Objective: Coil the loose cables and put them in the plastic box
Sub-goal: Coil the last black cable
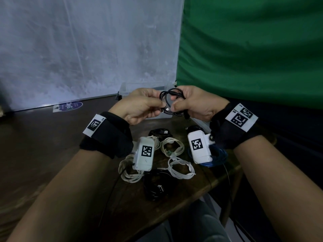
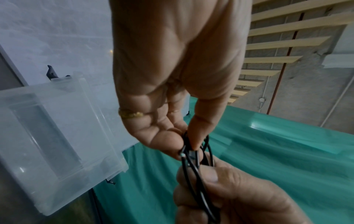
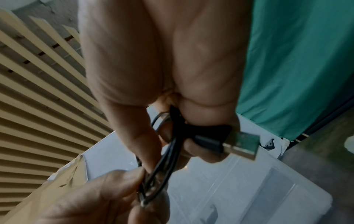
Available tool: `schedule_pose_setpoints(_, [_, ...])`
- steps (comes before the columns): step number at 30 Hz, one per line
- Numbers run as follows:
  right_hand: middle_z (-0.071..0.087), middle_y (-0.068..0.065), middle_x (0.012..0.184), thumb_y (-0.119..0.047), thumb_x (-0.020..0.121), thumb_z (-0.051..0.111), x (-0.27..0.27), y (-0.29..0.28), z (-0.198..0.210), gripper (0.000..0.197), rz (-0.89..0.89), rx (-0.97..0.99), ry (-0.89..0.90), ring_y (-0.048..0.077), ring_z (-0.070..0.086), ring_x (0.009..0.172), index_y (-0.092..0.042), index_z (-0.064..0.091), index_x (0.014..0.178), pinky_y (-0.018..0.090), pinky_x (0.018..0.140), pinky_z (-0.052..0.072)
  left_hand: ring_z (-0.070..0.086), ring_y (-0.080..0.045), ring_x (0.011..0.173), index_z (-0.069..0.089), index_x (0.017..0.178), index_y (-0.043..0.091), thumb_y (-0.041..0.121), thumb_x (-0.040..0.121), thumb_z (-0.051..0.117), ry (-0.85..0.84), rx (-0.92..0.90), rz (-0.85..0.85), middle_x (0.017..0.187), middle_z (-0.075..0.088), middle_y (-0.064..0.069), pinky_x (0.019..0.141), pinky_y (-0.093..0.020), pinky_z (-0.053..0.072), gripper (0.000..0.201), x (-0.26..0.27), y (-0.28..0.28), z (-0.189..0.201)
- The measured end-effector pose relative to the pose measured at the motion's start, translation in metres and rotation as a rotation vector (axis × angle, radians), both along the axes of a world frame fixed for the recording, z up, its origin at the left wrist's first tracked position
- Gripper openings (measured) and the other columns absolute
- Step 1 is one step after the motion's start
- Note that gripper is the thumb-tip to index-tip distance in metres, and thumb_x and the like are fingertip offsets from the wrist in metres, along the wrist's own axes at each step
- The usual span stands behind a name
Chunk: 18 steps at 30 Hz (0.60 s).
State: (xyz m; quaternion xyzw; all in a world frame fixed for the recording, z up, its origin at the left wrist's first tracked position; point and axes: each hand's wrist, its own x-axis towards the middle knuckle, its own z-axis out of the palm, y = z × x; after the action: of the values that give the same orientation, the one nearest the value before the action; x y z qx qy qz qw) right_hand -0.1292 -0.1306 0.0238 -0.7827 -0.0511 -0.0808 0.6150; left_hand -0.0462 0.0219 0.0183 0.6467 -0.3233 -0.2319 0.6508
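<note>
You are coiling: your left hand (image 1: 139, 105) pinches the small plug and your right hand (image 1: 190, 103) grips the loops of the black cable (image 1: 166, 102) (just above the plastic box (image 1: 125, 89)). Next, tuck the end, then drop it in.

Head view downward; wrist views close-up

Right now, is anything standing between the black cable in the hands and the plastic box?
Nothing visible does. Both hands, left and right, hold the coiled black cable just in front of the plastic box, which has no lid on it.
</note>
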Motion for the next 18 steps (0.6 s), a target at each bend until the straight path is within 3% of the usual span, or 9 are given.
schedule_pose_setpoints(2, [0.052,-0.011,0.042,0.026,0.082,0.045,0.001,-0.001,-0.001,0.037,-0.001,0.008,-0.002,-0.002,0.051,0.043,-0.011,0.043,0.081,0.013,0.05,0.044,0.057,-0.006,0.055,0.061,0.082,0.013,-0.007,0.085,0.057,-0.004,-0.001,0.019,0.063,0.064,0.001,0.051,-0.013,0.049,0.021,0.0,0.0,0.0])
schedule_pose_setpoints(6, [0.055,-0.009,0.057,0.024,0.082,0.049,0.005,-0.004,-0.004,0.036,-0.016,0.039,-0.003,-0.001,0.054,0.052,-0.012,0.045,0.08,0.013,0.053,0.046,0.064,-0.005,0.062,0.061,0.085,0.01,-0.008,0.086,0.057,0.032,-0.055,0.039,0.074,0.065,-0.001,0.059,-0.014,0.054,0.018,0.001,-0.002,-0.003])
schedule_pose_setpoints(8, [0.052,-0.008,0.055,0.024,0.08,0.051,0.005,-0.006,-0.004,0.037,-0.032,0.055,-0.002,-0.001,0.051,0.05,-0.012,0.044,0.079,0.011,0.053,0.046,0.067,-0.006,0.066,0.06,0.087,0.009,-0.008,0.086,0.056,0.056,-0.075,0.011,0.079,0.065,-0.003,0.063,-0.015,0.055,0.018,0.0,-0.002,-0.004])
schedule_pose_setpoints(12, [0.037,0.007,0.071,0.015,0.066,0.065,0.007,-0.01,-0.005,0.038,-0.029,0.047,0.015,0.015,0.041,0.064,-0.012,0.045,0.084,0.015,0.056,0.048,0.066,-0.005,0.067,0.062,0.086,0.013,-0.001,0.087,0.058,0.071,-0.06,-0.066,0.073,0.069,0.002,0.066,-0.017,0.056,0.015,-0.001,0.0,-0.002])
schedule_pose_setpoints(15, [0.043,0.008,0.072,0.02,0.078,0.057,0.008,-0.009,-0.005,0.034,-0.033,0.041,0.021,0.016,0.044,0.065,-0.011,0.046,0.087,0.019,0.057,0.047,0.059,-0.003,0.057,0.062,0.08,0.015,0.007,0.085,0.064,-0.008,-0.001,0.016,0.066,0.065,0.003,0.057,-0.015,0.053,0.01,-0.002,-0.004,-0.002])
schedule_pose_setpoints(18, [0.057,0.0,0.069,0.002,0.089,0.055,0.007,-0.006,-0.003,0.01,-0.043,0.039,-0.001,0.009,0.045,0.061,-0.009,0.056,0.09,0.025,0.058,0.033,0.052,-0.006,0.055,0.062,0.081,0.012,0.005,0.086,0.063,-0.059,0.032,0.079,0.072,0.063,-0.003,0.05,-0.013,0.05,0.009,0.0,-0.006,-0.003])
